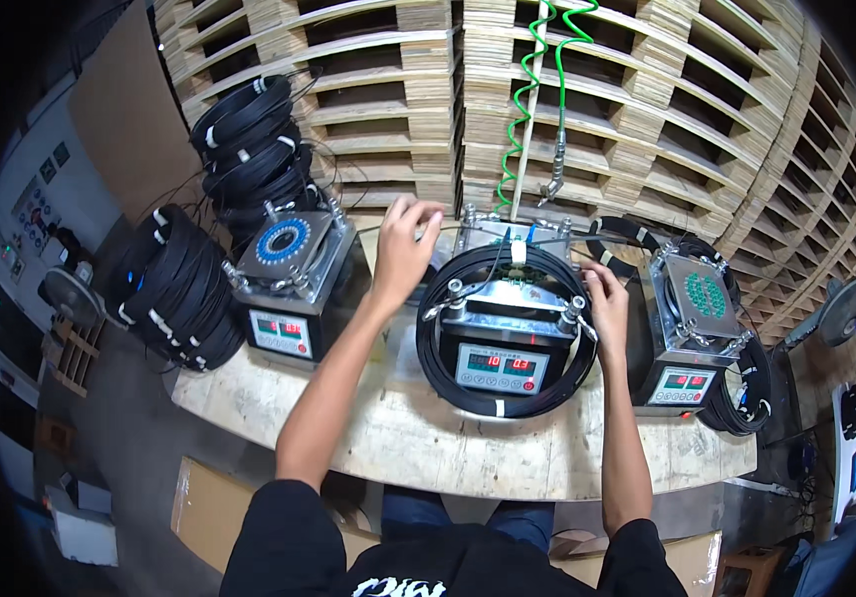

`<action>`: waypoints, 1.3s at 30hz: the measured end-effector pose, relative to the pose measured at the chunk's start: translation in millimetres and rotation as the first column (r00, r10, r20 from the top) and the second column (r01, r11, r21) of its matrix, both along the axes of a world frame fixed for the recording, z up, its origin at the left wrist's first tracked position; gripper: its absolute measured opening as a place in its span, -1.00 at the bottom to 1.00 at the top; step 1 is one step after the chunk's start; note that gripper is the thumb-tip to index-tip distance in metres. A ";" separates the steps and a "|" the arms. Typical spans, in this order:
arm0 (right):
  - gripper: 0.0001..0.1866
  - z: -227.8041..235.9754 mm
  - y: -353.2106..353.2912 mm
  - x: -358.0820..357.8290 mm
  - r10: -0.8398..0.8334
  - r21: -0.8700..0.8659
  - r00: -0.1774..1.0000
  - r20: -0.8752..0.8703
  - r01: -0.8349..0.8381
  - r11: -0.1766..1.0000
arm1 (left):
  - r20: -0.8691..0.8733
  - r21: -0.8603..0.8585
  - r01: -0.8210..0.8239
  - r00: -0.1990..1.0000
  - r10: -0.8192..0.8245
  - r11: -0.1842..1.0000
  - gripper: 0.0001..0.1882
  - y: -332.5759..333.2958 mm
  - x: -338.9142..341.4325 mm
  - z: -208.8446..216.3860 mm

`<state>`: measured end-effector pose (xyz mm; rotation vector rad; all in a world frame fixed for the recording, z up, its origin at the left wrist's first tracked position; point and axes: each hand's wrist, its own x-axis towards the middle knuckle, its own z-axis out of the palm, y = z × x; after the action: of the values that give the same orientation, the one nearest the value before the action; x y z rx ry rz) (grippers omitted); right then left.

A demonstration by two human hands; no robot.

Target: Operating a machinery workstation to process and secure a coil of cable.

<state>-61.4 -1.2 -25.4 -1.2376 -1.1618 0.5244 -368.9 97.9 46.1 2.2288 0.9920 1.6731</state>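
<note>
A coil of black cable [435, 375], bound with white ties, stands against the front of the middle polishing-type machine [503, 370], ringing its lit control panel. My left hand [408, 249] is raised at the machine's upper left, its fingers bent together; what sits between them is too small to make out. On the coil's upper right, my right hand [605, 301] has its fingers drawn in at the black cable. Loose cable strands cross the top of the machine, whose top plate is partly hidden by the coil. A white tie [519, 252] shows at the coil's top.
To the left is a similar machine [294, 269] with a ring of blue pieces; to the right, another [692, 308] with green pieces. Stacked black cable coils [174, 289] stand far left. A green spiral hose [526, 109] hangs before wooden pallets [368, 70]. The wooden table [428, 458] bears the machines.
</note>
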 end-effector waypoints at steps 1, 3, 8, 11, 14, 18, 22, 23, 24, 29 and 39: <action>-0.74 -3.0 -9.2 4.1 -0.082 0.074 0.993 0.084 0.076 0.994 | -0.036 -0.069 -0.061 0.998 0.058 0.996 -0.86 -36.0 -6.5 5.6; -0.75 4.6 -29.9 -8.7 -0.175 0.086 0.982 0.074 0.168 0.982 | -0.059 -0.096 -0.108 0.993 0.103 0.990 -0.81 -83.5 -27.1 -14.4; -0.82 11.6 -63.7 -49.6 -0.413 0.183 0.887 0.206 0.379 0.907 | -0.133 -0.135 -0.072 0.990 0.054 0.988 -0.80 -112.2 -32.4 -64.6; -0.82 12.8 -80.3 -65.4 -0.441 0.170 0.824 0.355 0.407 0.897 | -0.210 -0.077 -0.038 0.977 0.021 0.996 -0.85 -110.9 -30.5 -57.3; -0.82 -0.7 -80.7 -67.4 -0.497 0.260 0.789 0.361 0.427 0.866 | -0.132 -0.260 -0.055 0.991 0.021 0.964 -0.81 -109.3 -30.2 -61.5; -0.82 -6.5 -87.7 -61.7 -0.395 0.140 0.909 0.137 0.377 0.916 | 0.085 -0.455 0.080 0.995 -0.047 0.887 -0.78 -114.3 -21.5 -60.3; -0.76 -6.5 -85.7 -59.5 -0.386 0.190 0.917 0.102 0.363 0.912 | 0.276 -0.445 0.275 0.948 -0.162 0.852 -0.79 -134.5 19.7 -65.0; -0.75 -6.1 -86.7 -60.1 -0.382 0.186 0.918 0.108 0.358 0.915 | 0.274 -0.434 0.273 0.948 -0.163 0.859 -0.79 -135.4 25.9 -61.9; -0.75 -3.0 -87.6 -61.0 -0.371 0.167 0.921 0.117 0.350 0.922 | 0.272 -0.454 0.262 0.951 -0.147 0.852 -0.75 -130.9 31.9 -59.9; -0.78 5.7 -90.1 -56.4 -0.339 0.183 0.918 0.204 0.304 0.935 | -0.025 -0.323 -0.111 0.994 0.109 0.940 -0.63 -121.1 49.6 -52.6; -0.78 10.3 -100.3 -53.6 -0.362 0.299 0.891 0.275 0.279 0.913 | 0.116 -0.184 -0.093 0.987 0.115 0.979 -0.78 -131.6 4.9 -86.7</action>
<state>-115.0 -101.5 -15.0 -1.2896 -1.2174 -0.0851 -364.0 -33.7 -40.6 1.9639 1.1933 1.6707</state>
